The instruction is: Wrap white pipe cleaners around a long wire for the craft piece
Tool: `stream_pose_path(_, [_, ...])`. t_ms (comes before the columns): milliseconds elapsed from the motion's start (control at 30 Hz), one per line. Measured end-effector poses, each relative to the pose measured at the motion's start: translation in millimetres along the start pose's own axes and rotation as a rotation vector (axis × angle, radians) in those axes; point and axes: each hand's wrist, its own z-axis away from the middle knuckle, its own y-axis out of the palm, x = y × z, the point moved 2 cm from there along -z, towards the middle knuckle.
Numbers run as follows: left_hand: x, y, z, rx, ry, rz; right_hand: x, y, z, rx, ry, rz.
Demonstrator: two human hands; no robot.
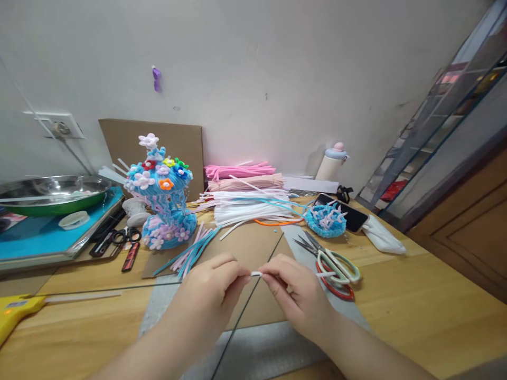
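Observation:
A short white piece, likely pipe cleaner (256, 274), spans the small gap between my hands above a brown cardboard sheet (261, 311). My left hand (219, 279) pinches its left end. The right end is pinched between thumb and forefinger of my right hand (295, 290); a pale strand emerges beyond that hand toward the scissors (336, 266). Behind my hands are bundles of white pipe cleaners (253, 206) and pink ones (240, 170). Loose blue and lilac stems (194, 250) lie left of centre. A blue flowered pipe-cleaner piece (164, 192) stands at back left.
A blue round fuzzy piece (325, 219) sits before a phone (356, 217), near a tissue pack (383, 235) and a bottle (331, 162). At left are a metal bowl (55, 192), black-handled scissors (127, 236) and a yellow glue gun (18, 311).

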Motion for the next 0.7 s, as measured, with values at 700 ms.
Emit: stream_pose_path(700, [-9.7,4.0,5.2,0.092,0.054,-0.147,4.6,1.9,3.9,0.062,-0.052,0.090])
